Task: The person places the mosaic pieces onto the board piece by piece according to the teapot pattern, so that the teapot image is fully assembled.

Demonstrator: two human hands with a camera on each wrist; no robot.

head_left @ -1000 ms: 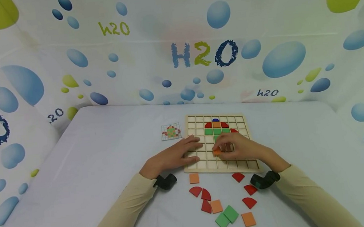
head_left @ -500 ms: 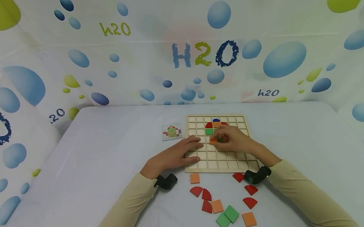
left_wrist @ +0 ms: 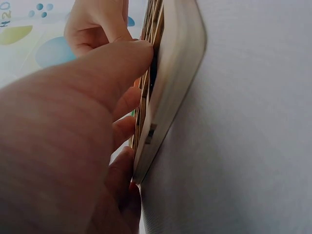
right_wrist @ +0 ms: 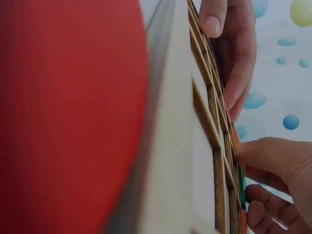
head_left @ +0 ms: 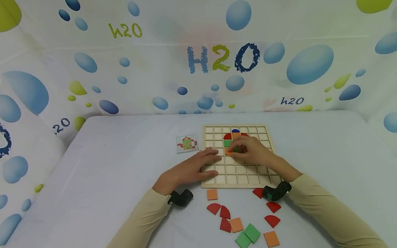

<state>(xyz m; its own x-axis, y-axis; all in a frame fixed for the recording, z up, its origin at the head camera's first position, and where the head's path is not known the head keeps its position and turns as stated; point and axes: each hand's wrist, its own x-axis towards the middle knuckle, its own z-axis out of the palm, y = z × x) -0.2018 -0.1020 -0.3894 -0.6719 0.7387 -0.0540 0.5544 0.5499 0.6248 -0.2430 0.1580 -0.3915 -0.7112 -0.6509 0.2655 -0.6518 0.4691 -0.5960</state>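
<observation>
My right hand [head_left: 249, 151] bends over the middle of a wooden grid board [head_left: 225, 182], thumb and forefinger at an orange square tile [head_left: 228, 152]. That tile lies in a cell just below a green square tile [head_left: 227, 142]. In the right wrist view, the thumb tip meets the orange tile [right_wrist: 236, 137] at the grid. My left hand [head_left: 197, 168] rests with spread, relaxed fingers on the board's left side, holding no tile. A blue piece [head_left: 235, 130], an orange square and red quarter-circles top the laid pattern; the right hand covers part of it.
Left of the board lies a small picture card [head_left: 187, 143] with a coloured grid pattern. In front of the board are loose red quarter-circles [head_left: 214, 208], orange squares [head_left: 271, 239] and green squares [head_left: 253, 233]. A red piece [right_wrist: 68, 117] looms close in the right wrist view.
The right hand has moved up and left over the board, bringing the orange square tile to the cell below the green one. The left hand has stayed put.
</observation>
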